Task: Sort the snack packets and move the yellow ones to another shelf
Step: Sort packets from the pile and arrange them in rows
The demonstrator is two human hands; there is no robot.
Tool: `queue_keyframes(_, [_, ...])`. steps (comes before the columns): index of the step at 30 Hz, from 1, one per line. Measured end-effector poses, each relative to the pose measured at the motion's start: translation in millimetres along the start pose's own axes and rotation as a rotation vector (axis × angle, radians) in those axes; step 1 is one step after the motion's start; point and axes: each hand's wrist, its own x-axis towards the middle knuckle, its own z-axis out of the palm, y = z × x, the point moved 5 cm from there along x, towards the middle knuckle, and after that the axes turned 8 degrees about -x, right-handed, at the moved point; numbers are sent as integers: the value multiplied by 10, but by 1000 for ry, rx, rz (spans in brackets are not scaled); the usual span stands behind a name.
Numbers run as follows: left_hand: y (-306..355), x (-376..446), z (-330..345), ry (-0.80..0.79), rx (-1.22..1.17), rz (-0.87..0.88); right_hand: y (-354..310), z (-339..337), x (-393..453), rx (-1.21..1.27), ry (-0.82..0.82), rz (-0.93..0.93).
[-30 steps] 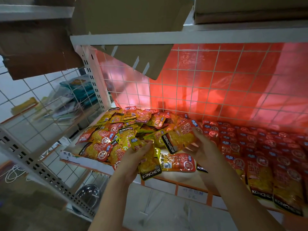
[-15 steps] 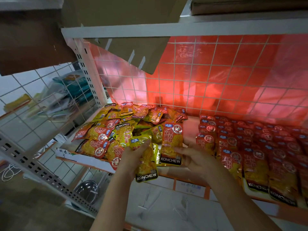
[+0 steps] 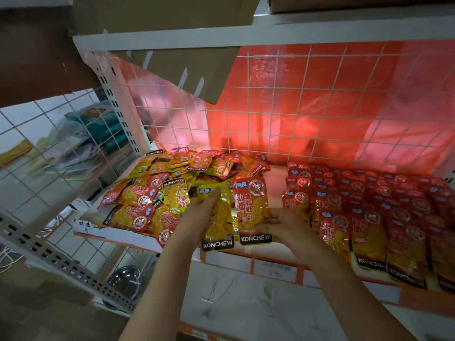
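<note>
Two glossy foil snack packets held side by side at the front edge of the white metal shelf, apparently for comparing colours. Yellow-topped packet in the left hand, thumb lying along its face, fingers hidden behind. Red-topped packet pinched at its lower right corner by the right hand, fingers curled round the edge. Behind the left hand, an unsorted heap of mixed red and yellow packets; to the right, neat overlapping rows of red packets, likely the sorted ones. Probably red to those rows, yellow to another shelf.
</note>
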Motion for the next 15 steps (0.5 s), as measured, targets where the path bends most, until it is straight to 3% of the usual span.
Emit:
queue_keyframes(3, [-19,42,128,-23,14,12,49,-99,-52,-95,79,-22])
queue_keyframes(15, [-101,52,732,-213,40,21,207,-626,-518,-68,373,24])
